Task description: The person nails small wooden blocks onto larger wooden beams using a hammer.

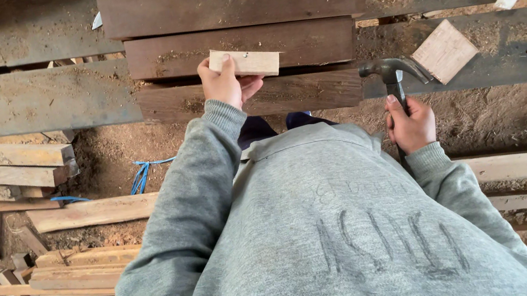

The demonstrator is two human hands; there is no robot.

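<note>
My left hand (224, 84) tight around a pale wood block (245, 62), my right hand (410, 123) gripping a claw hammer (394, 72) over dark planks (240, 46).

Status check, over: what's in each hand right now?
Left hand grips small pale wooden block over dark brown planks. Right hand holds metal claw hammer, raised. Nothing between them.

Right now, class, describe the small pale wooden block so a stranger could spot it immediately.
Find the three dark brown planks stacked stepwise at the top centre. In front of the middle one, the left hand holds up a small pale wooden block. Unlike the square pale offcut lying beyond the claw hammer, it is oblong, hand-held, and has small nail points showing.
</note>
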